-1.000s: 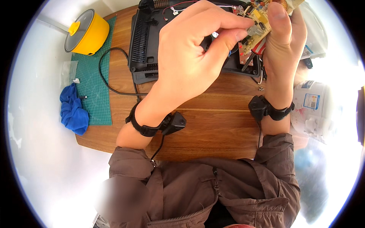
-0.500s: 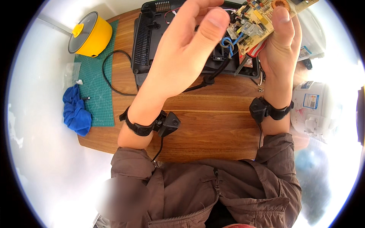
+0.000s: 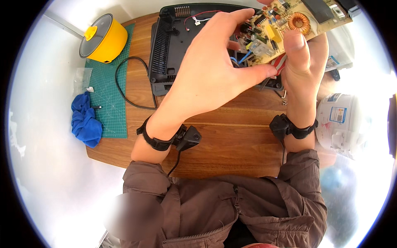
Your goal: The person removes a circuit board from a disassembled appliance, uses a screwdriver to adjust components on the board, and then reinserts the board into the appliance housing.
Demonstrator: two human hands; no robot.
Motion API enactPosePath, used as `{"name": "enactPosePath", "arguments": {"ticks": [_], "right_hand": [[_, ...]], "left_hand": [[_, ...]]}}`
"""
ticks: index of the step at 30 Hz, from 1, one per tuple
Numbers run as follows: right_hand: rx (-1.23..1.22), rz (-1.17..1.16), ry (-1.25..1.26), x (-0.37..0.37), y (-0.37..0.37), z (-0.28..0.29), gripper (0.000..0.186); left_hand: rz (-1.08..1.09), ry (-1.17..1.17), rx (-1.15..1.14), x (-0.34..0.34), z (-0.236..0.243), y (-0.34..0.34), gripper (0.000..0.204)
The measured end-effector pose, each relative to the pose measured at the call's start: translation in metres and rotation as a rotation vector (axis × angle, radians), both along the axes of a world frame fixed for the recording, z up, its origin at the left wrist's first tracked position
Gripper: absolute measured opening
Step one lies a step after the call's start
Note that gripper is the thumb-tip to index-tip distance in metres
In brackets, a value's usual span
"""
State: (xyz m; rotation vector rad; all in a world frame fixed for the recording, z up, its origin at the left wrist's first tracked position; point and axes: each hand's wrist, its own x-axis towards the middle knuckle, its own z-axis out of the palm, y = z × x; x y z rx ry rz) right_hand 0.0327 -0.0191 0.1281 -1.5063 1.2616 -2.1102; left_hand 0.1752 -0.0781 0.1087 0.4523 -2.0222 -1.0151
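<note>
A tan circuit board (image 3: 273, 31) with blue wires and a copper coil (image 3: 298, 22) is tilted up at the upper right. My left hand (image 3: 209, 72) spans its left end, thumb at the lower edge and fingers reaching toward the top. My right hand (image 3: 306, 66) grips the board from the right, thumb on its face below the coil. A red-handled tool (image 3: 279, 64) shows beneath the board by both thumbs; whether it is held is unclear. Behind my hands lies an open black plastic housing (image 3: 171, 49) with thin red and white wires, partly hidden.
A yellow pot (image 3: 107, 45) and crumpled blue cloth (image 3: 86, 124) sit on a green mat (image 3: 111, 99) at left. A black cable (image 3: 120, 87) loops over the wooden table (image 3: 223, 153). At right are a white appliance (image 3: 335, 124) and a translucent container (image 3: 343, 49).
My left hand has opened from a pinch and moved down around the board's left end. The board has shifted and tilted, showing more of its face and coil. The view has shifted slightly.
</note>
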Motion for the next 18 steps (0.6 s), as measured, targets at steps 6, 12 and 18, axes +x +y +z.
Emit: {"name": "enactPosePath", "arguments": {"ticks": [6,12,18], "right_hand": [[0.142,0.041,-0.051,-0.049,0.017,-0.022,0.078],[0.044,0.177,-0.124,-0.046,0.013,0.005,0.084],[0.111,0.04,-0.191,-0.048,0.017,0.015,0.059]], "left_hand": [[0.131,-0.165,-0.061,0.002,0.043,0.006,0.072],[0.354,-0.092,-0.333,0.013,0.023,-0.02,0.07],[0.528,-0.104,-0.452,0.022,0.019,-0.032,0.07]]}}
